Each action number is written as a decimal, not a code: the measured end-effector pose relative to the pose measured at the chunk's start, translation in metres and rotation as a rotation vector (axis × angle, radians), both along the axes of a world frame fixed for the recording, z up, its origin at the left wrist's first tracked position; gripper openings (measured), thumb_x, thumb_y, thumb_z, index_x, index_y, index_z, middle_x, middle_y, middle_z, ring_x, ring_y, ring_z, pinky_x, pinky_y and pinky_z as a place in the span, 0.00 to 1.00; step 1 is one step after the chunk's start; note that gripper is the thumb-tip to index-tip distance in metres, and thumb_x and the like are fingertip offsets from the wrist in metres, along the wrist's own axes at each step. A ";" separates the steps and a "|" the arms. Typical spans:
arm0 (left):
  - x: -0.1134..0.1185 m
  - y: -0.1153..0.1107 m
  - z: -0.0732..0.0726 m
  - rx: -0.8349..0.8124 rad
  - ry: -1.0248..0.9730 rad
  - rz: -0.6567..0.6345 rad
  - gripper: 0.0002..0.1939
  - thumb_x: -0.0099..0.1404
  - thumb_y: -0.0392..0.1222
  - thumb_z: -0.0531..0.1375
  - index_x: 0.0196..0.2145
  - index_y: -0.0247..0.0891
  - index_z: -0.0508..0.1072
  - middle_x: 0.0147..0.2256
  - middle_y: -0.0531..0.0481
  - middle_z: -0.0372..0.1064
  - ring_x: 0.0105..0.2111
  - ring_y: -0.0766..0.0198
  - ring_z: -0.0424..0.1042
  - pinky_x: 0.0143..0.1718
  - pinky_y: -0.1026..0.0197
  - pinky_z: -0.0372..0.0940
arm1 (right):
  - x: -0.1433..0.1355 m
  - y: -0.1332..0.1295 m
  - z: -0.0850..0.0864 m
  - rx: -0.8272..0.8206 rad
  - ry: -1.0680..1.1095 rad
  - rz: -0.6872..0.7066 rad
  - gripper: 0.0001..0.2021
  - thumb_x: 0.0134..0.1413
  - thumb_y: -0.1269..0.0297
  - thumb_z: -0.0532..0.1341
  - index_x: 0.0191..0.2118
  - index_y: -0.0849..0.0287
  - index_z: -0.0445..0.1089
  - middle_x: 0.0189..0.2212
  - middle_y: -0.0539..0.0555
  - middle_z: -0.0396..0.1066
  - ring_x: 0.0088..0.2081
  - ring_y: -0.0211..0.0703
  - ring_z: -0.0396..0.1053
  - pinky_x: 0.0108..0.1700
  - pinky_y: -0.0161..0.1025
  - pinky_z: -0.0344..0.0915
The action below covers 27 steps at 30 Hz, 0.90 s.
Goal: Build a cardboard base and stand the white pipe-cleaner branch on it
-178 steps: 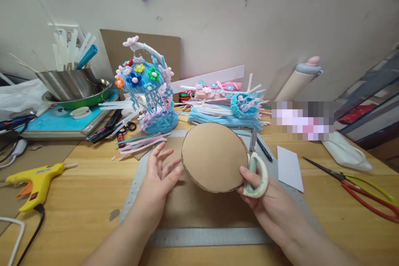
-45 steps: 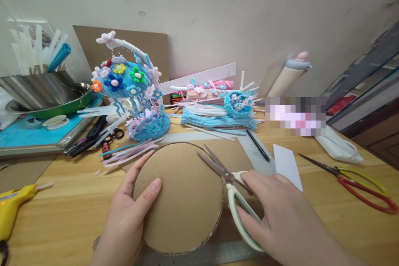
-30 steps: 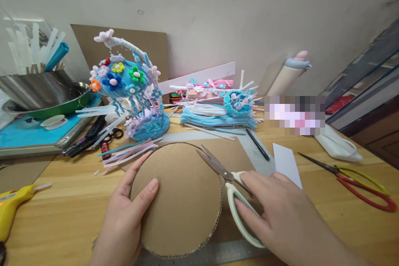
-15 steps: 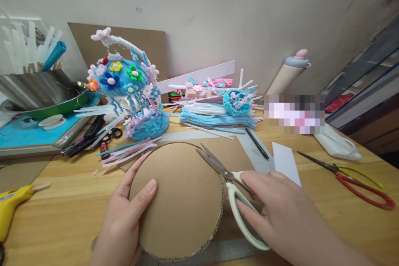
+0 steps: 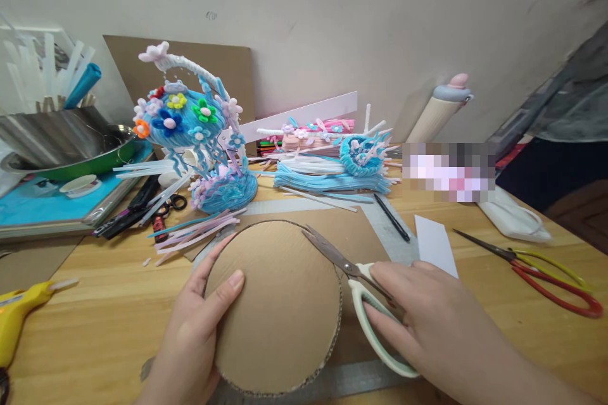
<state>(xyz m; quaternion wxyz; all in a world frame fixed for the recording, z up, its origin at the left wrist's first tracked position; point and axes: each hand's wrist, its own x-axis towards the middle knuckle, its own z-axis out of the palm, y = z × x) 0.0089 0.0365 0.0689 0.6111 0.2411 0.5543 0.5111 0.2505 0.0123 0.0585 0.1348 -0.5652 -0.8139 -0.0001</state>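
A round cardboard disc [image 5: 280, 310] with a rough corrugated edge is gripped at its left side by my left hand [image 5: 194, 316]. The thumb lies on top of the disc and the other fingers go behind the rim. My right hand [image 5: 427, 316] is closed round the pale green handles of a pair of scissors [image 5: 349, 269]. Their blades lie at the disc's upper right edge, only slightly parted. A flat cardboard sheet [image 5: 354, 234] lies on the table beyond the disc.
Behind stands a blue pipe-cleaner lamp [image 5: 185, 114] with flowers, beside bundles of blue pipe cleaners [image 5: 327, 178]. Red-and-yellow-handled scissors [image 5: 527, 266] and a white card [image 5: 434, 243] lie right. A yellow glue gun [image 5: 23, 310] is left. Another person's dark clothing [image 5: 560, 171] shows at far right.
The disc and my left hand have shifted slightly right. The scissor blades have drawn closer together at the rim. A person in dark clothing has come into view at far right.
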 end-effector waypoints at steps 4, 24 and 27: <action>0.000 0.001 -0.004 -0.022 -0.014 -0.003 0.38 0.46 0.42 0.68 0.56 0.48 0.64 0.39 0.45 0.77 0.33 0.48 0.77 0.28 0.56 0.73 | 0.002 0.001 -0.003 -0.023 -0.032 -0.006 0.09 0.53 0.62 0.59 0.25 0.53 0.59 0.20 0.47 0.64 0.23 0.44 0.59 0.27 0.38 0.45; -0.001 0.001 0.002 0.053 0.109 -0.041 0.33 0.46 0.45 0.69 0.51 0.49 0.68 0.53 0.48 0.68 0.45 0.46 0.72 0.33 0.58 0.72 | 0.003 -0.001 0.013 -0.212 0.051 -0.130 0.11 0.51 0.54 0.59 0.28 0.54 0.60 0.24 0.49 0.66 0.26 0.44 0.64 0.26 0.37 0.53; -0.002 0.000 0.001 0.061 0.145 -0.045 0.33 0.45 0.46 0.69 0.51 0.50 0.69 0.52 0.49 0.68 0.46 0.46 0.72 0.33 0.59 0.72 | 0.001 -0.003 0.011 -0.158 -0.022 -0.132 0.09 0.50 0.56 0.59 0.27 0.54 0.60 0.23 0.49 0.65 0.26 0.46 0.62 0.27 0.38 0.52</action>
